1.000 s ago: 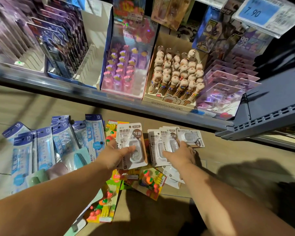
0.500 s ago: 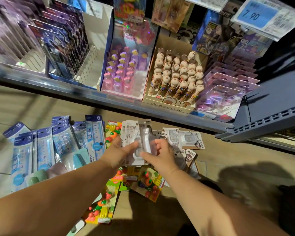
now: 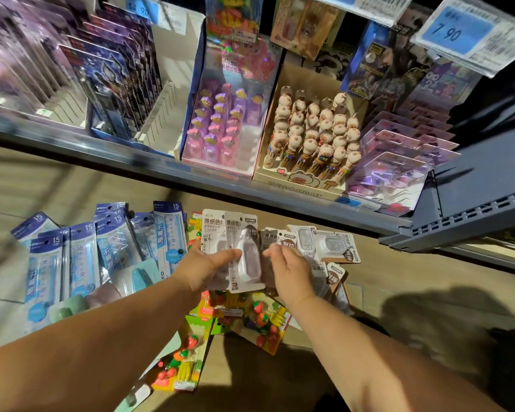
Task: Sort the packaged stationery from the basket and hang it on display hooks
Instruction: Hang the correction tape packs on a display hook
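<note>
My left hand point(image 3: 204, 267) grips a small stack of white correction-tape packs point(image 3: 241, 251), thumb across the front one, held above the floor. My right hand point(image 3: 289, 270) is just right of the stack, fingers curled at its edge; whether it pinches a pack is unclear. More correction-tape packs point(image 3: 329, 246) lie fanned on the floor behind the right hand. Blue 15 cm ruler packs point(image 3: 84, 257) are spread on the floor at the left. Colourful fruit-eraser packs point(image 3: 259, 321) lie beneath my hands.
A grey shelf edge point(image 3: 191, 173) runs above the floor items. It carries a purple pen display box point(image 3: 220, 135), a box of bear-topped ball pens point(image 3: 312, 138) and dark carded packs point(image 3: 110, 81). A 7.90 price tag point(image 3: 458, 31) hangs top right.
My right hand lifted a correction-tape pack from the floor pile and brought it left onto the pack in my left hand. The left hand now holds two stacked packs.
</note>
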Action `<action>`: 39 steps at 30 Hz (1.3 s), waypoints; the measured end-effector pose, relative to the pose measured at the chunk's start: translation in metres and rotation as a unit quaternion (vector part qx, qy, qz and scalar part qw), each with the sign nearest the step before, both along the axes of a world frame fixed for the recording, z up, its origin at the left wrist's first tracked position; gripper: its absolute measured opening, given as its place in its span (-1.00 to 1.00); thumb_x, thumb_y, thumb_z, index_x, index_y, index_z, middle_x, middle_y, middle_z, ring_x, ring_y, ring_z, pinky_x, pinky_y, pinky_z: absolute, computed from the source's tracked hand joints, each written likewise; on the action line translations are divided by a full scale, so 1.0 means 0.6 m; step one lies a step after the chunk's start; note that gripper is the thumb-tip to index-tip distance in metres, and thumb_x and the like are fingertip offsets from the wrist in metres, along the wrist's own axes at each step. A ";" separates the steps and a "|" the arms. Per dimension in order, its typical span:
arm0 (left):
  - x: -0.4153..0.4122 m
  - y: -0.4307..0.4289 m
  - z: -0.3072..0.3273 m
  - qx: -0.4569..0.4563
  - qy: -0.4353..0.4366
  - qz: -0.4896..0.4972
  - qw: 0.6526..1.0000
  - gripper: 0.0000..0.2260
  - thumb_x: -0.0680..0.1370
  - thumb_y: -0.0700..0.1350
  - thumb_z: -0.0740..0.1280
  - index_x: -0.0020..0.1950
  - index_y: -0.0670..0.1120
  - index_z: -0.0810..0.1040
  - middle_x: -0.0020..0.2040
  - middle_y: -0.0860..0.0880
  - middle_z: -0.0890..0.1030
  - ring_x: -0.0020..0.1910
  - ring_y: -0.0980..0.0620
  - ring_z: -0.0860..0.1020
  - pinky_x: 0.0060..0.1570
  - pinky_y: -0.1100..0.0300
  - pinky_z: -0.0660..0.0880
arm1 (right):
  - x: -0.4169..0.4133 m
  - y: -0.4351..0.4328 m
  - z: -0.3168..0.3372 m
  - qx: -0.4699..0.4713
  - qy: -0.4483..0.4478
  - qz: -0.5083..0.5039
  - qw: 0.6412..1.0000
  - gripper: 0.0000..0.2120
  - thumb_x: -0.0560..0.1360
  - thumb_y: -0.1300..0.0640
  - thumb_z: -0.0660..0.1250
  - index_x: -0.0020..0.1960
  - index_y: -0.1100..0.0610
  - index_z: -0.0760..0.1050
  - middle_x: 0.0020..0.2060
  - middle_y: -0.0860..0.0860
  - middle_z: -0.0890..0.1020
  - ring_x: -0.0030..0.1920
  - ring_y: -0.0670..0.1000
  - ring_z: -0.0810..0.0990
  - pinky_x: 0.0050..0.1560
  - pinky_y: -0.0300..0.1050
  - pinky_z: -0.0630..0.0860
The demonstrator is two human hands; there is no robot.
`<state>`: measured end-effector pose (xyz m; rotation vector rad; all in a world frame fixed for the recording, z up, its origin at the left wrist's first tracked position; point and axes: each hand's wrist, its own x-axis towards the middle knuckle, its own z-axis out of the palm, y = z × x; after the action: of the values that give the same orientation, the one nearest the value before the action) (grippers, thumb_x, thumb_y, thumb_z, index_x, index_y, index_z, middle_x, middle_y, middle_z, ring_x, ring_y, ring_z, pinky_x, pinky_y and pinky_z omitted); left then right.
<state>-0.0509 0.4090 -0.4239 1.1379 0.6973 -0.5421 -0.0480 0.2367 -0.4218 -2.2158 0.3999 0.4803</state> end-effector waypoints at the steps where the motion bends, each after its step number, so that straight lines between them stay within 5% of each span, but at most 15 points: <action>1: 0.001 0.003 0.001 0.000 0.004 0.003 1.000 -0.58 0.46 -0.27 0.46 0.26 -0.09 0.42 0.05 -0.20 0.66 0.02 -0.27 0.64 -0.10 -0.16 0.62 | 0.009 -0.010 -0.007 -0.051 0.003 0.000 0.999 -0.78 0.62 -0.11 0.12 0.02 -0.05 0.50 0.03 -0.05 0.51 0.02 0.00 0.50 -0.16 -0.18 0.36; 3: 0.002 0.009 0.000 0.004 0.010 0.010 1.000 -0.58 0.46 -0.29 0.45 0.25 -0.07 0.41 0.07 -0.17 0.65 -0.01 -0.25 0.65 -0.19 -0.08 0.64 | 0.021 -0.024 -0.018 -0.132 0.043 -0.013 0.990 -0.75 0.60 -0.11 0.17 0.19 -0.04 0.46 0.15 0.00 0.51 0.04 0.05 0.53 -0.16 -0.17 0.41; 6: -0.001 0.014 -0.002 0.008 0.012 0.004 1.000 -0.60 0.47 -0.30 0.44 0.23 -0.06 0.42 0.07 -0.13 0.64 -0.06 -0.16 0.66 -0.29 -0.01 0.64 | 0.027 -0.032 -0.028 -0.184 0.093 -0.033 0.978 -0.63 0.56 -0.13 0.25 0.29 0.02 0.40 0.27 0.08 0.44 0.20 0.15 0.48 0.10 -0.01 0.50; 10: 0.000 0.021 -0.009 0.007 0.013 0.000 1.000 -0.61 0.46 -0.30 0.44 0.22 -0.04 0.43 0.06 -0.10 0.65 -0.04 -0.17 0.66 -0.21 -0.07 0.64 | 0.037 -0.013 -0.024 -0.227 0.109 -0.032 0.967 -0.47 0.50 -0.08 0.38 0.35 0.12 0.33 0.31 0.13 0.40 0.31 0.19 0.42 0.15 0.01 0.45; 15: 0.002 0.035 -0.021 0.038 0.008 -0.001 0.999 -0.68 0.45 -0.26 0.47 0.07 0.05 0.47 0.06 -0.06 0.65 0.00 -0.19 0.66 0.08 -0.22 0.56 | 0.053 0.011 -0.021 -0.167 0.125 -0.114 0.971 -0.26 0.39 0.08 0.53 0.41 0.18 0.19 0.34 0.21 0.36 0.29 0.30 0.44 0.16 0.12 0.48; 18: 0.005 0.037 -0.021 0.041 0.007 0.008 0.999 -0.68 0.46 -0.27 0.46 0.06 0.05 0.45 0.09 -0.08 0.65 -0.03 -0.20 0.66 0.02 -0.21 0.58 | 0.053 0.004 -0.029 -0.110 0.123 -0.155 0.974 -0.17 0.34 0.12 0.58 0.44 0.18 0.18 0.34 0.20 0.43 0.30 0.29 0.46 0.19 0.10 0.48; 23: 0.011 0.041 -0.007 0.037 -0.002 0.017 0.999 -0.70 0.49 -0.32 0.41 0.05 0.02 0.43 0.01 -0.07 0.64 -0.20 -0.10 0.66 -0.43 0.07 0.61 | 0.033 -0.006 -0.028 0.011 0.077 -0.176 0.981 -0.68 0.45 0.10 0.46 0.15 0.10 0.46 0.02 0.06 0.63 -0.03 0.08 0.58 -0.16 -0.16 0.46; 26: 0.013 0.050 0.003 0.042 -0.007 0.026 0.999 -0.71 0.50 -0.33 0.39 0.04 0.01 0.42 -0.03 -0.08 0.63 -0.21 -0.11 0.64 -0.49 0.09 0.59 | 0.028 -0.002 -0.005 0.116 0.038 -0.221 0.967 -0.86 0.47 0.04 0.42 0.00 0.02 0.52 -0.04 0.06 0.65 -0.03 0.10 0.61 0.03 0.00 0.54; 28: 0.016 0.059 0.017 0.035 -0.016 0.043 0.998 -0.71 0.50 -0.35 0.39 0.02 0.00 0.42 -0.06 -0.08 0.63 -0.25 -0.09 0.63 -0.52 0.13 0.57 | 0.033 0.009 0.023 0.180 0.034 -0.257 0.949 -0.75 0.38 -0.05 0.45 0.01 0.01 0.57 -0.03 0.10 0.67 0.03 0.18 0.63 0.08 0.07 0.54; 32: 0.032 0.072 0.063 0.004 -0.052 0.061 0.997 -0.73 0.49 -0.36 0.39 0.02 -0.03 0.46 -0.07 -0.07 0.66 -0.30 -0.05 0.67 -0.49 0.09 0.58 | 0.061 0.037 0.097 0.265 0.044 -0.232 0.935 -0.71 0.38 0.00 0.50 0.06 0.05 0.61 0.02 0.09 0.68 0.11 0.15 0.60 0.19 0.08 0.47; 35: 0.046 0.085 0.108 -0.019 -0.087 0.073 0.993 -0.66 0.45 -0.32 0.45 0.13 -0.05 0.48 0.03 -0.14 0.68 -0.10 -0.17 0.67 -0.30 -0.06 0.63 | 0.083 0.064 0.154 0.299 0.028 -0.180 0.937 -0.71 0.46 0.09 0.44 0.16 0.12 0.55 0.03 -0.01 0.63 0.11 0.00 0.53 -0.05 -0.12 0.36; 37: 0.054 0.097 0.146 -0.015 -0.115 0.074 0.991 -0.53 0.34 -0.23 0.56 0.19 -0.06 0.49 0.06 -0.16 0.68 0.00 -0.24 0.65 -0.09 -0.22 0.61 | 0.092 0.084 0.194 0.323 0.024 -0.138 0.936 -0.74 0.50 0.13 0.41 0.18 0.07 0.52 -0.02 -0.11 0.61 0.05 -0.08 0.52 0.08 -0.10 0.41; 39: 0.056 0.111 0.178 -0.019 -0.134 0.088 0.987 -0.46 0.29 -0.19 0.58 0.21 -0.06 0.48 0.05 -0.18 0.68 -0.05 -0.24 0.66 -0.13 -0.17 0.62 | 0.096 0.100 0.233 0.338 0.016 -0.095 0.936 -0.80 0.53 0.14 0.37 0.15 0.02 0.52 -0.06 -0.17 0.61 -0.01 -0.17 0.53 0.24 0.00 0.41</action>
<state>-0.0171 0.4754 -0.3172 1.0771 0.5447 -0.2442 0.0096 0.2965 -0.2820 -1.4889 0.3899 0.4635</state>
